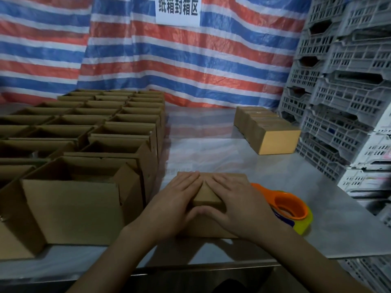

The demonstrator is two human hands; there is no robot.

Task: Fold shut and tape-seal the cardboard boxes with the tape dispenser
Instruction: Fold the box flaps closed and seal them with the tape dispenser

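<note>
At the near edge of the table (275, 246), both hands lie flat on one box (207, 196). The left hand (175, 199) and right hand (234, 199) have their fingers straight and spread over the top. They press the flaps down and clasp nothing. The box stands on the table, between the open boxes (84, 134) at left and the dispenser (289, 208) at right.

Step in hand, as judged: folding shut. No tape shows on the bare strip of lid between the hands, though most of the top is covered. The dispenser, orange and yellow, lies just right of the box. Whether it touches the box cannot be told.

The next move calls for one hand to keep the flaps down while the other, likely the right as the nearer, takes the dispenser and runs tape along the seam.

Left, near to far: rows of open boxes with flaps up, not yet closed. Far right: a row of shut boxes (268, 132) beside stacked grey crates (338, 102). Behind all: a striped tarp (148, 60) bearing a white sign (178, 9).
</note>
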